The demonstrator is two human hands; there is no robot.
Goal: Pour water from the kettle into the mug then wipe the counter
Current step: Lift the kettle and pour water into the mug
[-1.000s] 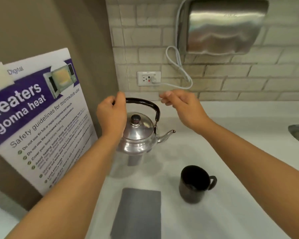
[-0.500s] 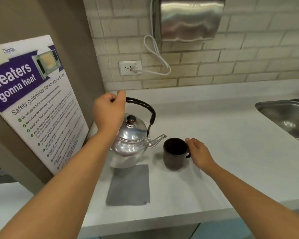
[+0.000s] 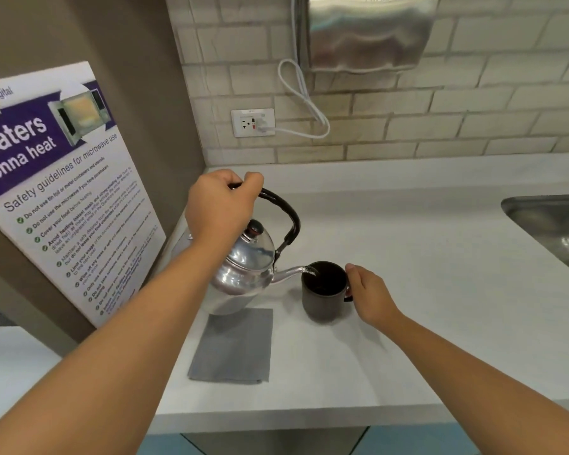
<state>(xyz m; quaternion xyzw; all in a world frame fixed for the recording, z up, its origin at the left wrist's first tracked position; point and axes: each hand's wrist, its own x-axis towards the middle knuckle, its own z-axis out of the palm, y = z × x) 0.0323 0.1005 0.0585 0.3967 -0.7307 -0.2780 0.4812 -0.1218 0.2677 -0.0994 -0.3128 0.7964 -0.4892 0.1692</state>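
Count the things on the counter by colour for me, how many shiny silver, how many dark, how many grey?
Silver: 1, the kettle
Dark: 1, the mug
Grey: 1, the cloth
Total: 3

"gonna heat" on microwave poster [image 3: 63,192]

A microwave-safety poster [image 3: 60,188], purple & white, leans tilted against the brown side wall [image 3: 138,77] at left. On the pale brick backsplash [image 3: 473,119], a stainless dispenser [image 3: 365,31] hangs up top; its white cord [image 3: 301,96] loops down to a wall outlet [image 3: 253,122]. A steel sink [image 3: 554,228] shows at far rt, partly cut off.
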